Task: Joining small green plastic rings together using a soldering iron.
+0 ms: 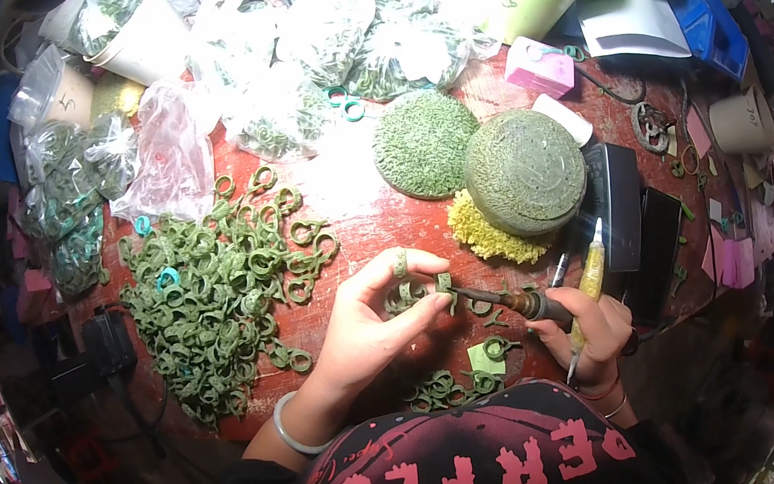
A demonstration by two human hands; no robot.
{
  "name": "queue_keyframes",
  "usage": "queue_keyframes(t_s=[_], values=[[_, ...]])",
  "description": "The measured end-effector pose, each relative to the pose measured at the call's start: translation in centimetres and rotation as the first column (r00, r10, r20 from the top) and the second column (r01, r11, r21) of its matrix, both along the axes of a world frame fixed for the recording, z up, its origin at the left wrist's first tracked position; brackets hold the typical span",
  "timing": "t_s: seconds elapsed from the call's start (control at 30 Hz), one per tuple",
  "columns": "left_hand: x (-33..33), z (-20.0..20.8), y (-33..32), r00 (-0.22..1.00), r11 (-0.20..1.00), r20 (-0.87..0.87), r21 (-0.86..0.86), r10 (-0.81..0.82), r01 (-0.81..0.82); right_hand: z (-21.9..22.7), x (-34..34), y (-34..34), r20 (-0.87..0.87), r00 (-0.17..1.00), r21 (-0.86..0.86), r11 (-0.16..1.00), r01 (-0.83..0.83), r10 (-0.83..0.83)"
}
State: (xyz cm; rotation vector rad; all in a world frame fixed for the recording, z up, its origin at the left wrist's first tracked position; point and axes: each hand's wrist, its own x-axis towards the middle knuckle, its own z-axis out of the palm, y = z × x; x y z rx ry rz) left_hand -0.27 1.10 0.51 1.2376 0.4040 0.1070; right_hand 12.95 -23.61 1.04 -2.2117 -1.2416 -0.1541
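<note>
**Small green ring pinched in the left hand, tool tip right at its edge**

The green ring (443,283) sits upright between the left hand's (360,325) thumb and forefinger, out over the red table (349,179). Those two fingertips are closed on it; another green band (399,262) circles a finger of the same hand. The right hand (599,328) is wrapped around a dark-handled tool (541,306), its thin shaft aimed at the ring from the right. Whether the tip touches or just misses cannot be told. A yellow pen-like tool (590,273) is tucked through the same grip, slanting upward.

To work well here, I would keep the pinch firm but light, since so narrow a band could twist or crack, and keep the thumb tip out of the shaft's line. Small wrist movements, both hands braced close together, should give the best control. The tucked pen-like tool may hamper the grip, so it deserves watching.

Near the person's shirt lies a small cluster of rings (436,392) beside a pale green slip (488,359). A large ring heap (202,317) spreads to the left. Beyond the hands are a green tub (525,169), partly over a crumbly yellow mass (495,231), and a round green textured disc (425,143).
</note>
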Motion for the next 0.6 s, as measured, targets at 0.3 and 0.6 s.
queue_keyframes(t_s=[0.3, 0.6], values=[[0.0, 0.6, 0.0, 0.996, 0.992, -0.083, -0.118, 0.031, -0.041, 0.9, 1.5, -0.8, 0.135, 0.977, -0.037, 0.985, 0.171, -0.165], [-0.2, 0.1, -0.1, 0.997, 0.969, -0.061, -0.236, 0.057, -0.07, 0.2, -0.3, -0.3, 0.082, 0.994, 0.054, 0.996, 0.073, -0.077]])
